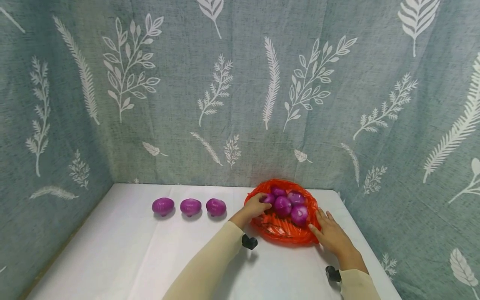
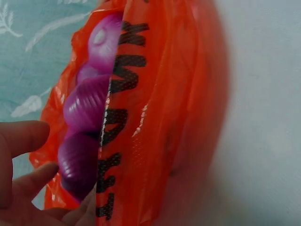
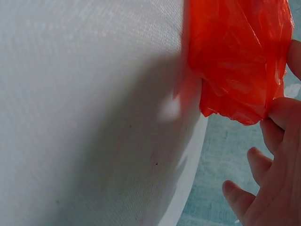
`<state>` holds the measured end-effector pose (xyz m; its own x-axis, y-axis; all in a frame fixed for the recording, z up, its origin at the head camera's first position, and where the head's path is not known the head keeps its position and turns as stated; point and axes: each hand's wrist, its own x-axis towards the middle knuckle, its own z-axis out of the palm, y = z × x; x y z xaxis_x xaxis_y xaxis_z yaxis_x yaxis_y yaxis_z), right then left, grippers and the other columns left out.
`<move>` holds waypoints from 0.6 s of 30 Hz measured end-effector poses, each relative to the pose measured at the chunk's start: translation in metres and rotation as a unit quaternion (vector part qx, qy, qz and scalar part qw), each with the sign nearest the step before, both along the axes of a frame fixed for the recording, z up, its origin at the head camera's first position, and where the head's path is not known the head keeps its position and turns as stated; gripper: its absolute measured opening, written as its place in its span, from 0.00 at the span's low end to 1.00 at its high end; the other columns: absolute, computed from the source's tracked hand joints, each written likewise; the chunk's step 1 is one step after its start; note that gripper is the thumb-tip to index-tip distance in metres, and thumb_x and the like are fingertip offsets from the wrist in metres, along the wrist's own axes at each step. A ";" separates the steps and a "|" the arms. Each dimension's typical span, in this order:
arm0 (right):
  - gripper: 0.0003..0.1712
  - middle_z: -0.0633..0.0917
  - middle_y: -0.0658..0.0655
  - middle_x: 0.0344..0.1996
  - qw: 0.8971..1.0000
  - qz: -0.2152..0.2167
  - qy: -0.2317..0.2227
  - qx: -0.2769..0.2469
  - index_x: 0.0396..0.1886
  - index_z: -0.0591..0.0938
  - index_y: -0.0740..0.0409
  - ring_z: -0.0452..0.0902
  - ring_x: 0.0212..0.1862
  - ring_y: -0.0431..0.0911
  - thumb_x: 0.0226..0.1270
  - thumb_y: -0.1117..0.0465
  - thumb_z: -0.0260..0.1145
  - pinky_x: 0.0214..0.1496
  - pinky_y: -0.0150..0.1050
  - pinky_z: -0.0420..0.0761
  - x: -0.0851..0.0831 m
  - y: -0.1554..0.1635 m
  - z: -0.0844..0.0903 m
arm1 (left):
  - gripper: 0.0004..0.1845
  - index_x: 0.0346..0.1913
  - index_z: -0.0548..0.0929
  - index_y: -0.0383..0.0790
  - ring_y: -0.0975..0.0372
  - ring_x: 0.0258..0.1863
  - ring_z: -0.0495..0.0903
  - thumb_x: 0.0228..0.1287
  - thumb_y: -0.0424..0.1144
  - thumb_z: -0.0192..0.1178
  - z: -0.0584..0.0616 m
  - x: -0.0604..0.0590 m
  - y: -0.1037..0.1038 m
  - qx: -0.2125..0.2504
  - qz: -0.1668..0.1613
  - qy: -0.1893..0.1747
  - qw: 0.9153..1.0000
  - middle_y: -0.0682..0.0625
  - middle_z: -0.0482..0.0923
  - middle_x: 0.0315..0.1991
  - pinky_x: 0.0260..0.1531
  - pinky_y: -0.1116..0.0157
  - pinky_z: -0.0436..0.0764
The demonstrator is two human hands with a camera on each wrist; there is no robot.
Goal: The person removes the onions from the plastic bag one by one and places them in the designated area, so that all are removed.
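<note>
An orange plastic bag (image 1: 279,231) lies open on the white counter (image 1: 131,258), at about 1 o'clock from the person, close to the leaf-patterned cloth backdrop (image 1: 240,91). Inside it sit several purple onions (image 1: 283,205), bunched together.

The left hand (image 1: 255,207) reaches into the bag at its 9 o'clock edge, fingers against the nearest onion there; in the left wrist view the fingers curve loosely beside a ribbed onion (image 2: 77,165) without closing round it, and whether they truly grip it cannot be told. The bag's black lettering (image 2: 113,127) runs down the plastic in that view.

The right hand (image 1: 330,234) rests at the bag's 4 o'clock edge, fingers spread and fairly straight; the right wrist view shows a fingertip touching the crumpled rim of the bag (image 3: 240,66).

Three more onions (image 1: 190,206) stand in a row on the counter at 9 o'clock of the bag, well apart from it and just beside each other.
</note>
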<state>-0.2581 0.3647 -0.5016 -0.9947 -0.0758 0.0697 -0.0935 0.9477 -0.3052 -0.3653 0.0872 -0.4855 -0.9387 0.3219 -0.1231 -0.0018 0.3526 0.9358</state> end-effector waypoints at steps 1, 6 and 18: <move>0.48 0.53 0.68 0.74 1.000 0.001 0.002 0.000 0.74 0.55 0.68 0.42 0.73 0.67 0.72 0.36 0.50 0.68 0.66 0.50 0.000 0.000 0.000 | 0.28 0.67 0.71 0.44 0.52 0.46 0.76 0.66 0.40 0.63 0.000 -0.001 0.000 0.000 -0.001 0.001 1.000 0.41 0.72 0.60 0.41 0.56 0.83; 0.47 0.53 0.68 0.74 1.000 0.004 0.001 -0.006 0.74 0.56 0.68 0.42 0.73 0.67 0.72 0.37 0.51 0.68 0.66 0.51 0.001 -0.002 -0.002 | 0.33 0.71 0.66 0.45 0.50 0.49 0.75 0.64 0.40 0.65 -0.002 -0.001 0.001 -0.042 0.004 0.023 0.999 0.40 0.70 0.62 0.48 0.51 0.80; 0.43 0.56 0.69 0.73 0.999 0.026 0.040 -0.011 0.72 0.58 0.72 0.46 0.72 0.68 0.75 0.41 0.51 0.69 0.63 0.51 0.003 -0.001 0.000 | 0.40 0.72 0.65 0.44 0.50 0.46 0.78 0.57 0.37 0.71 -0.005 -0.001 0.001 -0.048 0.016 0.012 0.999 0.39 0.70 0.61 0.47 0.52 0.80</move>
